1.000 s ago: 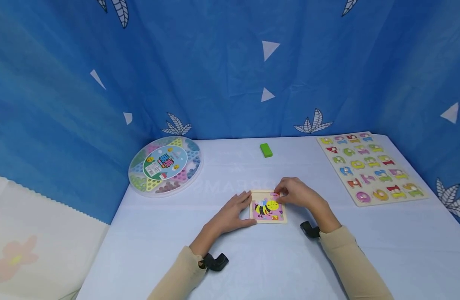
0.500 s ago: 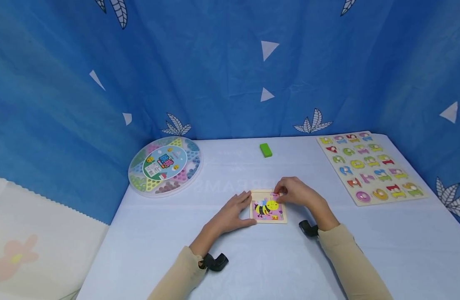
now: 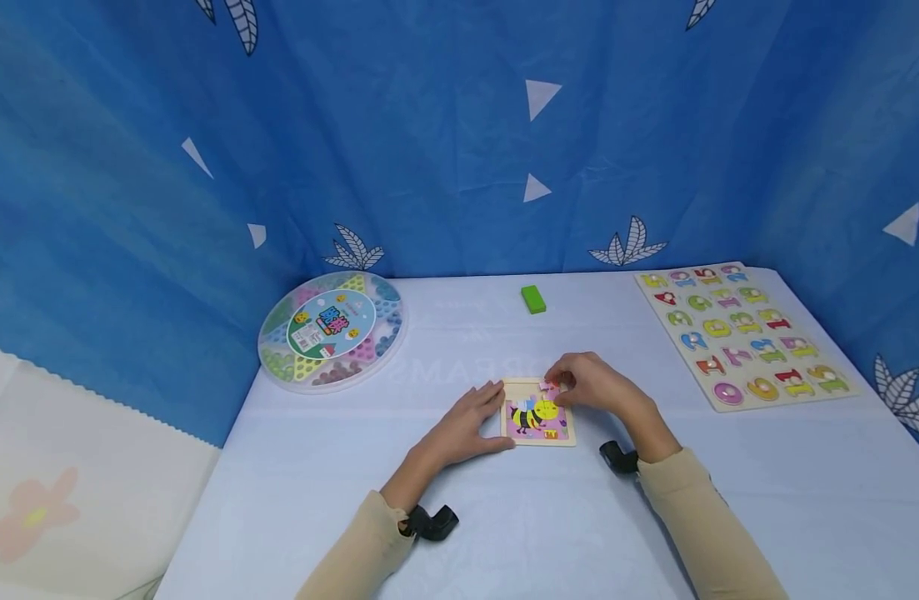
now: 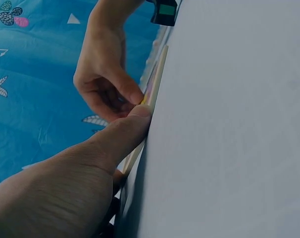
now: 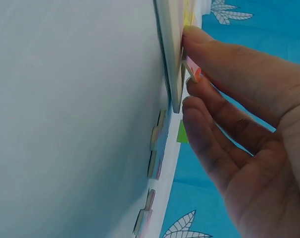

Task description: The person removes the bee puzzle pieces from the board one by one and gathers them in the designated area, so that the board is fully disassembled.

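Observation:
A small square jigsaw puzzle with a bee picture lies in a wooden frame (image 3: 541, 442) on the white table. My left hand (image 3: 466, 429) holds the frame's left side, thumb at the near corner and fingers along the far part. In the left wrist view the left thumb presses the frame's edge (image 4: 161, 69). At the puzzle's far right corner, my right hand (image 3: 590, 383) pinches a pink jigsaw piece (image 5: 193, 68), tilted in the right wrist view. Bare wood shows along the far side of the frame; the right fingers partly cover that corner.
Behind the puzzle lies a green block (image 3: 533, 299). A round Chinese checkers set (image 3: 332, 332) sits at the back left, and a number peg board (image 3: 744, 337) at the right. Several flat loose pieces (image 5: 154, 166) lie beyond the frame in the right wrist view. Blue curtains surround the table.
The piece at the right fingertips has lifted and shifted slightly, opening a gap beside the bee's head. My left hand keeps its place on the frame.

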`<state>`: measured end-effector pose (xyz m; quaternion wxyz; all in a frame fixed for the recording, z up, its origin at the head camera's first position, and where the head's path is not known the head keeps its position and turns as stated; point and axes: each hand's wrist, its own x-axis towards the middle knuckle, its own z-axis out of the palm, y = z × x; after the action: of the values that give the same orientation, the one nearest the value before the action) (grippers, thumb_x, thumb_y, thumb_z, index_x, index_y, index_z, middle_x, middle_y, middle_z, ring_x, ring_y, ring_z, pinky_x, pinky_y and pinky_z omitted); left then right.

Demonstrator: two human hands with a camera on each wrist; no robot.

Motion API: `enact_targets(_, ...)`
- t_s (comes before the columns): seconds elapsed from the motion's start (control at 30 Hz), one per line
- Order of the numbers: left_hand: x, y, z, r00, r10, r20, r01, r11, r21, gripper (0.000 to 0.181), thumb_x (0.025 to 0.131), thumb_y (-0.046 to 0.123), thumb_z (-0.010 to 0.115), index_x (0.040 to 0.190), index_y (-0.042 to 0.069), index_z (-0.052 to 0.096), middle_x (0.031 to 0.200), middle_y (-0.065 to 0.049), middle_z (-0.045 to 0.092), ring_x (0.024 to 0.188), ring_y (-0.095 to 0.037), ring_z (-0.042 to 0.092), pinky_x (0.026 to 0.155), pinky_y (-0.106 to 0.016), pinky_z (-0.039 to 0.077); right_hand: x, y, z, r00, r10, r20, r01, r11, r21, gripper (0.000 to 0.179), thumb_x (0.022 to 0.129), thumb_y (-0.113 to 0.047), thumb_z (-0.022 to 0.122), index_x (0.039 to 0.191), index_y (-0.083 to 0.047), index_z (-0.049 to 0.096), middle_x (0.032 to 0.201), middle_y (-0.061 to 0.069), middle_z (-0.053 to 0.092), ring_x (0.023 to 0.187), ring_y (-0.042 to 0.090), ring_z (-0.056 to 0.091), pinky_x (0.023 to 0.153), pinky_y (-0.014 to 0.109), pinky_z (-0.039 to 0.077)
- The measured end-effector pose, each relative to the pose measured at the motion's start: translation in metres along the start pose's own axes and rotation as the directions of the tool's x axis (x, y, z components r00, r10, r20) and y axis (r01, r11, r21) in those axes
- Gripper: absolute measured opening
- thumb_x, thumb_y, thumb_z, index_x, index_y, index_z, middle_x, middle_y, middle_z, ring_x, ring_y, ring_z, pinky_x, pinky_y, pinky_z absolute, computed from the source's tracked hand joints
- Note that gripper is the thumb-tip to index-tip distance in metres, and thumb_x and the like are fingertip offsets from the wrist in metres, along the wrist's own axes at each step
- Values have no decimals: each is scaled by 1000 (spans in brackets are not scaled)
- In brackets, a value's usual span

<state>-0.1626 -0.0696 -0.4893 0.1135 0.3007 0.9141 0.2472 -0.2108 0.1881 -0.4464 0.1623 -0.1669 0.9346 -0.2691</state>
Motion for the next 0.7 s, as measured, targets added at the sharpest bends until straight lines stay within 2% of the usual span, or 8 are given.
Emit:
enact_targets(0.33, 1, -2, 1, 1000, 10, -2, -10, 1000, 1, 84, 89, 50, 67, 151, 6, 32, 162, -5, 24, 151, -22, 20, 124, -42, 20, -5, 1, -1, 998, -59, -13, 59, 997, -43, 31, 78, -13, 82, 108, -9, 75, 95, 0, 65, 83, 15, 53, 76, 26, 52)
enact_targets(0.7, 0, -3, 2, 1000, 15, -8, -15, 1000, 15, 85, 88, 50, 67, 151, 5, 33, 162, -5, 25, 151, -23, 21, 123, -44, 21, -5, -4, 1, 1000, -24, 0, 24, 994, -108, 34, 78, -15, 82, 111, -9, 74, 98, 2, 65, 84, 16, 53, 74, 26, 52)
